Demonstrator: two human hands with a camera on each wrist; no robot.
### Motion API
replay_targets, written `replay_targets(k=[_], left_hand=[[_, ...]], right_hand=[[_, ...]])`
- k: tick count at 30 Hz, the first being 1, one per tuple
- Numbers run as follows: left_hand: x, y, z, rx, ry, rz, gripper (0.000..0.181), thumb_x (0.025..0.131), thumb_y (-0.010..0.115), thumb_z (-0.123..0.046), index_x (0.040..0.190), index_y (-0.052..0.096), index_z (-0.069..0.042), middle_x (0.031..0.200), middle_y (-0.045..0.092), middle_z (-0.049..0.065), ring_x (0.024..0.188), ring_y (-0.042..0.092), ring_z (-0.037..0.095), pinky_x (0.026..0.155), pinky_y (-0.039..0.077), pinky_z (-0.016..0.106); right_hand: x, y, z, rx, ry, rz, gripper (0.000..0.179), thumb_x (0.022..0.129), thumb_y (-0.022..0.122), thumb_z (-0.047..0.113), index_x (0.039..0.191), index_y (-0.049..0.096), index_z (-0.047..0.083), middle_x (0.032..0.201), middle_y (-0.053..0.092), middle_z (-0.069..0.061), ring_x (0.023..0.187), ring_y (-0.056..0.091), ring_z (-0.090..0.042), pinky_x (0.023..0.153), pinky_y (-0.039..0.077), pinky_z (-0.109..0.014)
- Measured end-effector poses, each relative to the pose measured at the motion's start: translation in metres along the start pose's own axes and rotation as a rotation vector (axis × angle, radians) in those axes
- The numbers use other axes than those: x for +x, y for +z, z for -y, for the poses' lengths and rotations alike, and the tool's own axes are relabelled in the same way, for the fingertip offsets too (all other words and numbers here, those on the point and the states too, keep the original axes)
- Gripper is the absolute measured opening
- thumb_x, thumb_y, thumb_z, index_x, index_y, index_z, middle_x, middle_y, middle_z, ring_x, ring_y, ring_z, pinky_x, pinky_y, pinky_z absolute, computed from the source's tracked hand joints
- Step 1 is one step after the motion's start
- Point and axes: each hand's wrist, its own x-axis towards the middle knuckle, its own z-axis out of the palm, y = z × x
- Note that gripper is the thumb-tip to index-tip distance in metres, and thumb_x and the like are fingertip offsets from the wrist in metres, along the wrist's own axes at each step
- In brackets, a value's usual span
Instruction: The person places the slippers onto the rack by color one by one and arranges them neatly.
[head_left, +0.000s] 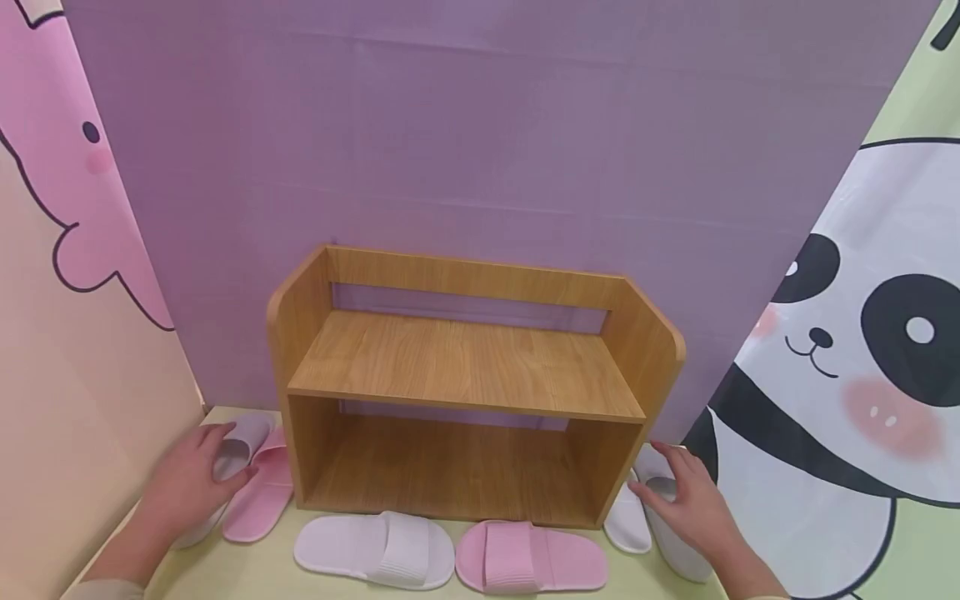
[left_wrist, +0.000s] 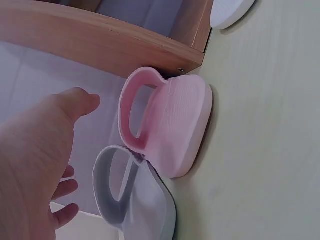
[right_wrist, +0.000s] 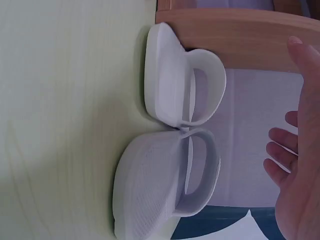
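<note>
My left hand (head_left: 191, 481) hovers over a grey slipper (left_wrist: 150, 202) and a pink slipper (left_wrist: 182, 117) at the shelf's left side. Its thumb and fingers are spread, and the left wrist view shows a gap between hand and slippers. On the other side, my right hand (head_left: 692, 503) is held above a white slipper (right_wrist: 165, 80) and a greyish slipper (right_wrist: 142, 180), fingers apart and holding nothing. Between the two pairs stands a wooden shelf (head_left: 465, 362) with two bare levels. In front of it lie a white slipper (head_left: 341, 543) and a pink slipper (head_left: 570, 562), sideways, heels pointing outward.
Behind the shelf hangs a purple backdrop (head_left: 480, 150). A side panel with a pink cartoon figure (head_left: 90, 200) rises at left, one with a panda (head_left: 832, 383) at right. Everything stands on a pale wood-grain tabletop (left_wrist: 260, 150).
</note>
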Motion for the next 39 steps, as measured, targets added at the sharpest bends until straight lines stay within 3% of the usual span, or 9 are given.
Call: replay_targets(k=[3,8,11,15,19,24,31,39], left_hand=[[-0.004,0.001,0.003,-0.037,-0.025,-0.007,0.077,0.082,0.094,-0.032,0.137,0.061,0.012,0.127,0.065,0.034,0.117,0.062,0.057,0.099,0.049,0.072],[-0.013,-0.002,0.007,-0.093,-0.088,0.009,0.075,0.083,0.094,-0.027,0.137,0.059,0.013,0.131,0.06,0.038,0.12,0.058,0.06,0.1,0.047,0.075],[-0.02,-0.004,0.009,-0.107,-0.127,0.019,0.075,0.084,0.093,-0.025,0.137,0.058,0.014,0.134,0.055,0.042,0.12,0.056,0.062,0.099,0.047,0.077],[-0.027,-0.007,0.012,-0.1,-0.152,0.022,0.072,0.084,0.092,-0.024,0.135,0.058,0.013,0.136,0.051,0.044,0.119,0.055,0.063,0.096,0.048,0.079],[-0.031,-0.008,0.015,-0.074,-0.166,0.04,0.07,0.086,0.091,-0.025,0.136,0.058,0.012,0.137,0.05,0.045,0.119,0.055,0.064,0.094,0.049,0.08],[-0.035,-0.01,0.019,-0.036,-0.183,0.065,0.072,0.086,0.09,-0.028,0.135,0.058,0.015,0.136,0.05,0.046,0.117,0.055,0.067,0.09,0.05,0.081],[-0.04,-0.015,0.022,-0.029,-0.226,0.161,0.074,0.092,0.085,-0.034,0.138,0.056,0.015,0.135,0.05,0.047,0.118,0.056,0.068,0.089,0.052,0.081],[-0.043,-0.015,0.023,-0.032,-0.188,0.178,0.072,0.092,0.085,-0.035,0.134,0.059,0.017,0.126,0.059,0.043,0.113,0.062,0.064,0.092,0.053,0.076]], right_hand=[[0.0,0.003,0.003,0.037,-0.008,-0.032,0.07,0.091,0.092,0.038,0.145,0.061,0.004,0.14,0.066,-0.019,0.131,0.058,-0.043,0.105,0.048,-0.068],[0.0,0.007,0.009,0.099,-0.023,-0.065,0.063,0.09,0.094,0.027,0.142,0.063,0.007,0.134,0.068,-0.013,0.117,0.064,-0.033,0.098,0.05,-0.03],[0.001,0.008,0.016,0.146,-0.055,-0.078,0.063,0.089,0.094,0.019,0.142,0.063,0.008,0.132,0.069,-0.012,0.112,0.064,-0.03,0.093,0.048,-0.018],[0.001,0.009,0.027,0.179,-0.077,-0.095,0.062,0.088,0.094,0.012,0.141,0.064,0.008,0.125,0.07,-0.008,0.105,0.063,-0.02,0.087,0.051,-0.021],[0.0,0.01,0.039,0.215,-0.066,-0.118,0.058,0.088,0.093,0.008,0.139,0.064,0.006,0.119,0.07,-0.004,0.101,0.062,-0.012,0.083,0.048,-0.018],[-0.003,0.011,0.05,0.27,-0.023,-0.135,0.051,0.09,0.091,0.006,0.134,0.064,0.005,0.112,0.07,-0.002,0.095,0.065,-0.017,0.079,0.049,-0.019],[-0.006,0.014,0.061,0.275,0.013,-0.173,0.048,0.089,0.091,0.003,0.129,0.065,0.003,0.105,0.07,-0.002,0.092,0.068,-0.03,0.077,0.049,-0.013],[-0.008,0.02,0.074,0.296,0.058,-0.222,0.043,0.089,0.089,-0.002,0.127,0.067,0.002,0.1,0.074,-0.004,0.091,0.07,-0.028,0.079,0.051,-0.013]])
